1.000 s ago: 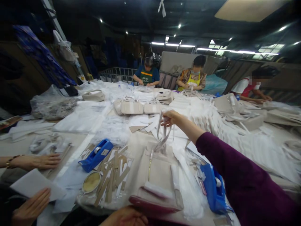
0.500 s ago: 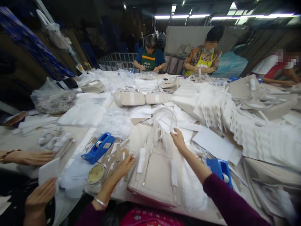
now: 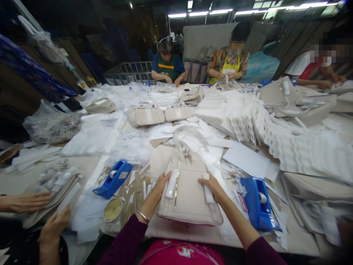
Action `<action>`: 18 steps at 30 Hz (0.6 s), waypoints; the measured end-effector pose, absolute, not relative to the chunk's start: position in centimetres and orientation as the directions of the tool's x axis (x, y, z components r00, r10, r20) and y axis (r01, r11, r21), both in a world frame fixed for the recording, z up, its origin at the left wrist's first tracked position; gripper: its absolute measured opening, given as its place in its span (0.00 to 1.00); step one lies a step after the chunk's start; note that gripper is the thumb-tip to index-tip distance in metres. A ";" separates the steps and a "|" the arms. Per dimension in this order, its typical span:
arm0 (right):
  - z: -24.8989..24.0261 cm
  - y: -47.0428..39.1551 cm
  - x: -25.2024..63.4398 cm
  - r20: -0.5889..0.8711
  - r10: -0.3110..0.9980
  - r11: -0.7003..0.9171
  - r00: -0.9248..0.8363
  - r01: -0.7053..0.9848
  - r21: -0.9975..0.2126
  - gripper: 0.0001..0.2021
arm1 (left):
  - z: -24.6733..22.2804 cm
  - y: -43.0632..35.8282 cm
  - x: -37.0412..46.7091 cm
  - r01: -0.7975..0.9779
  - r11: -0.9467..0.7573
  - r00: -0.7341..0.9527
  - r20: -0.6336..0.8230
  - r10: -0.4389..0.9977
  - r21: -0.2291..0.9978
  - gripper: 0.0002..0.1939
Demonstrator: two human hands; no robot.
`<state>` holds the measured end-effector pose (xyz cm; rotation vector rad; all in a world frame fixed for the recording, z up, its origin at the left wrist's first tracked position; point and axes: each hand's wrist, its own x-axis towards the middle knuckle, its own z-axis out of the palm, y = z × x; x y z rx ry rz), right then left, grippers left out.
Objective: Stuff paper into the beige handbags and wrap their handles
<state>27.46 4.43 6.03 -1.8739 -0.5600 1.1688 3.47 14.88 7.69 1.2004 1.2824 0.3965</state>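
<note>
A beige handbag lies in front of me, its wrapped handles stretched away toward the far side. White wrapping covers a strap on each side of the bag, and a gold zipper runs beside the left one. My left hand grips the bag's left edge, thumb on top. On the opposite edge, my right hand is closed round the side by the right wrapped strap. The undersides of both grips are hidden.
Blue tape dispensers stand left and right of the bag. A round tin and card strips lie to the left. At far left, a co-worker's hands hold another beige piece. Wavy white foam is piled at right.
My right hand has let go of the clear-wrapped handle and come down to the bag's right side. My left hand has moved onto the left edge. The handles have sunk lower.
</note>
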 end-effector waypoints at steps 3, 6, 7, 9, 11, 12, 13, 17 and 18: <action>4.9 5.7 28.5 -0.522 0.681 -0.623 0.514 0.032 -0.782 0.31 | 5.7 15.1 4.3 0.477 0.354 0.226 -0.502 0.835 0.804 0.25; 3.8 6.3 28.7 -0.534 0.659 -0.668 0.530 0.085 -0.740 0.30 | 3.8 15.0 4.5 0.555 0.352 0.162 -0.513 0.843 0.754 0.22; 3.5 6.4 28.8 -0.532 0.660 -0.670 0.530 0.094 -0.737 0.29 | 3.3 15.0 4.4 0.570 0.344 0.154 -0.508 0.847 0.746 0.21; 3.3 6.4 29.1 -0.524 0.667 -0.662 0.529 0.099 -0.743 0.27 | 2.7 15.1 4.2 0.591 0.322 0.143 -0.489 0.861 0.740 0.18; 3.5 5.8 29.5 -0.517 0.674 -0.649 0.528 0.087 -0.756 0.26 | 2.4 15.3 3.8 0.614 0.305 0.125 -0.472 0.873 0.727 0.15; 3.8 5.3 29.7 -0.514 0.676 -0.642 0.529 0.079 -0.763 0.26 | 2.4 15.4 3.6 0.627 0.297 0.116 -0.463 0.879 0.721 0.14; 4.1 4.6 29.8 -0.509 0.678 -0.634 0.531 0.071 -0.770 0.26 | 2.6 15.5 3.4 0.638 0.285 0.109 -0.450 0.886 0.715 0.13; 5.7 1.1 29.2 -0.478 0.703 -0.587 0.527 0.051 -0.808 0.27 | 4.6 14.7 2.6 0.675 0.164 0.118 -0.324 0.939 0.719 0.14; 6.1 0.3 28.9 -0.467 0.709 -0.577 0.528 0.055 -0.815 0.27 | 5.4 14.3 2.4 0.681 0.120 0.134 -0.284 0.950 0.723 0.15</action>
